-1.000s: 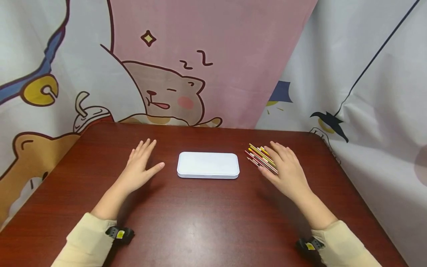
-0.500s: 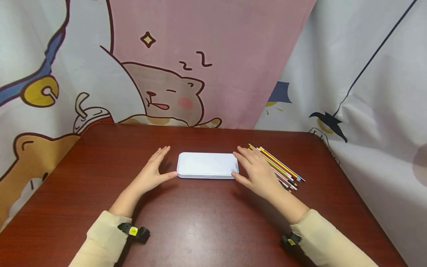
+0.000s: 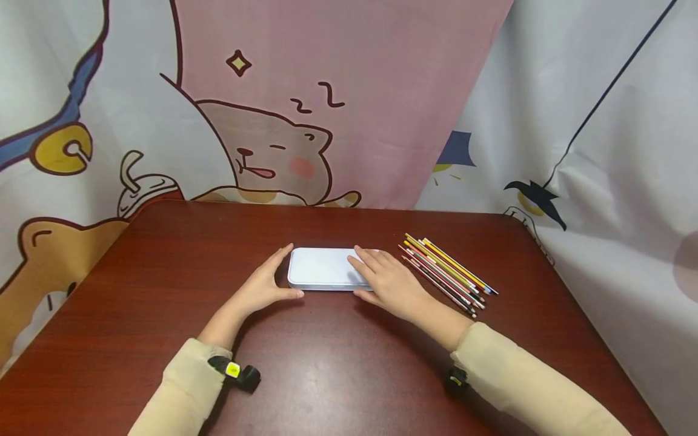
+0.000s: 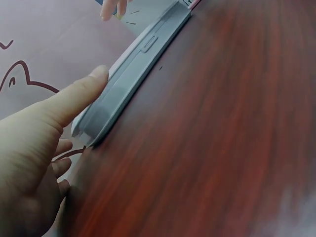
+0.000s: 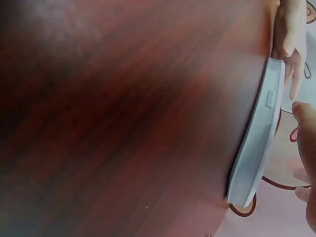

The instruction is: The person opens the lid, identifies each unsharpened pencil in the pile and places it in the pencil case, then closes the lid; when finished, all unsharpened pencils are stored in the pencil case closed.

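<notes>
A flat white case (image 3: 322, 266) with rounded corners lies closed on the table, a small latch tab showing on its front wall (image 4: 148, 44) in the left wrist view. Around its left end is my left hand (image 3: 262, 289), thumb at the front edge and fingers toward the back corner. I cannot tell whether the thumb touches it. Over the right end of the case extends my right hand (image 3: 394, 286), fingers spread and fairly straight, hiding that end. A bundle of colored pencils (image 3: 447, 272) lies just right of the right hand.
The dark red wooden table (image 3: 327, 375) reaches back to a curtain (image 3: 382, 121) printed with cartoon animals. Its right edge runs beside another stretch of white curtain. Each sleeve carries a black wrist camera, one of them the left camera (image 3: 248, 376).
My left hand has moved right to the left end of the case. My right hand has moved left from over the pencils to the case's right end, uncovering the pencils.
</notes>
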`<state>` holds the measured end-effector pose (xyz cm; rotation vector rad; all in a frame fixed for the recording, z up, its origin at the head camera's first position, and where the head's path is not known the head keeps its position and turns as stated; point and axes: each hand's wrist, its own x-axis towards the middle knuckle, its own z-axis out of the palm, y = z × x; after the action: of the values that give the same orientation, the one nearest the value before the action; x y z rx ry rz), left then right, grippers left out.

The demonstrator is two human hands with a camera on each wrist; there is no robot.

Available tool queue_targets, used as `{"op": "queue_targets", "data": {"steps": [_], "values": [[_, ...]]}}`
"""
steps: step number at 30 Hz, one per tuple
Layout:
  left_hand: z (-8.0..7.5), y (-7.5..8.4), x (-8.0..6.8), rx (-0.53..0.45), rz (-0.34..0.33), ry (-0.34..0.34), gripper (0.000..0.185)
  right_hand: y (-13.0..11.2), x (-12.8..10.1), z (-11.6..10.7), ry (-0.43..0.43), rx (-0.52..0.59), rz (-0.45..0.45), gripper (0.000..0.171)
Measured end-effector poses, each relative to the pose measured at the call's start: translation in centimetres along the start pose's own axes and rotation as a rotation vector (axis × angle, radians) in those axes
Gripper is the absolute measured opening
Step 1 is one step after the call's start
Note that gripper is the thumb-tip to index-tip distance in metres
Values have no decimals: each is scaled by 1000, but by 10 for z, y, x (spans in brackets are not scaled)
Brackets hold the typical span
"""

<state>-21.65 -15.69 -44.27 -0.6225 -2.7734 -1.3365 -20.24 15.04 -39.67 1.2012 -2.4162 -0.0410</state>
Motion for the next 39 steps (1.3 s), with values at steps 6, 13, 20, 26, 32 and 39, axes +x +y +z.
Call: {"op": "queue_targets", "data": {"steps": [6, 13, 20, 26, 32, 39], "values": [[6, 1, 6, 8, 13, -15, 111, -4, 8, 13, -68, -21, -22, 65], [12, 0, 13, 17, 12, -15, 112, -5, 12, 25, -123, -23, -45, 62], [15, -2, 18, 45, 54, 5, 110, -7, 18, 33, -192, -52, -42, 56], [15, -4, 19, 69, 40, 21, 110, -12, 20, 37, -131, -164, -98, 49], [14, -4, 18, 77, 7, 16, 110, -14, 22, 41, -56, -366, -222, 38], [13, -1, 18, 67, -3, 4, 109, -14, 22, 40, -45, -527, -341, 42]]}}
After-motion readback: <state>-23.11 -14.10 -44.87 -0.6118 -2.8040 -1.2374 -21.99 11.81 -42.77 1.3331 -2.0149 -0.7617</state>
